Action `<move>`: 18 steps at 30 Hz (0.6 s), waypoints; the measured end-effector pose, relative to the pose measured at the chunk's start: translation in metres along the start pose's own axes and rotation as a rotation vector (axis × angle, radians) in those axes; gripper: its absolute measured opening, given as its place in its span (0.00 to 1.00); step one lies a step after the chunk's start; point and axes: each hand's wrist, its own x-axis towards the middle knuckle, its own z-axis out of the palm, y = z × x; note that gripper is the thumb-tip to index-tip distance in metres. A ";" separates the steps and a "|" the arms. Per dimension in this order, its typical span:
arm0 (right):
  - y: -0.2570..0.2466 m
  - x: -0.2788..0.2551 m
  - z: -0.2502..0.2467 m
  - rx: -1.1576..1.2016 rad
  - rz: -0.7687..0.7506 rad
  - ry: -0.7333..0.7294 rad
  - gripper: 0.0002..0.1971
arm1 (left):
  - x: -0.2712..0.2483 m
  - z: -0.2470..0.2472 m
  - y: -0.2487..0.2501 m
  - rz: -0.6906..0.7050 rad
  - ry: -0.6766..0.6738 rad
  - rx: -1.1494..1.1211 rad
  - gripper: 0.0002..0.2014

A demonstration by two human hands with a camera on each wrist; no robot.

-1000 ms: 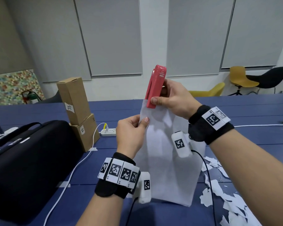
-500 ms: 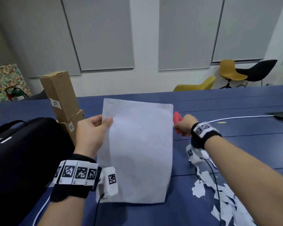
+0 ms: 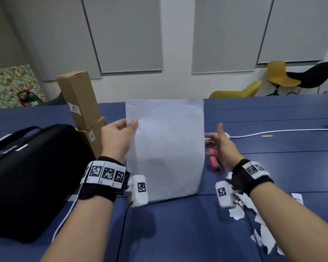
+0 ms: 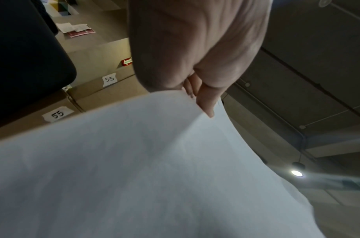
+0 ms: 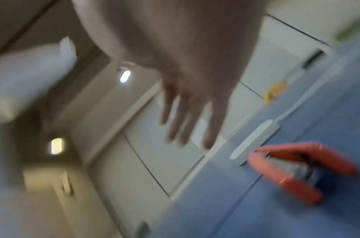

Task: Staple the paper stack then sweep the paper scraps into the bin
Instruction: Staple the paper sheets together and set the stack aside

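My left hand [image 3: 119,137] pinches the left edge of the white paper stack [image 3: 165,146] and holds it upright above the blue table [image 3: 273,167]; a small staple mark sits in its top left corner. In the left wrist view the thumb [image 4: 207,103] lies on the sheet [image 4: 154,169]. My right hand [image 3: 219,142] hovers with fingers spread just right of the stack, holding nothing. The red stapler [image 3: 214,162] lies on the table below that hand, also blurred in the right wrist view [image 5: 297,170]. Torn white paper scraps [image 3: 254,220] litter the table at the lower right.
A large black case [image 3: 27,178] fills the left of the table, with two stacked cardboard boxes [image 3: 81,110] behind it. A white power strip [image 5: 254,140] and cable [image 3: 282,131] lie beyond the stapler. Chairs [image 3: 280,76] stand past the far edge. No bin is in view.
My right hand lowered the stapler from the stack's top corner to the table, let go of it, and now hovers open. The left hand turned the stack to face me.
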 end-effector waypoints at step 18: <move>0.041 0.052 0.126 -0.170 0.130 0.191 0.11 | 0.056 -0.014 -0.138 -0.236 -0.082 0.886 0.04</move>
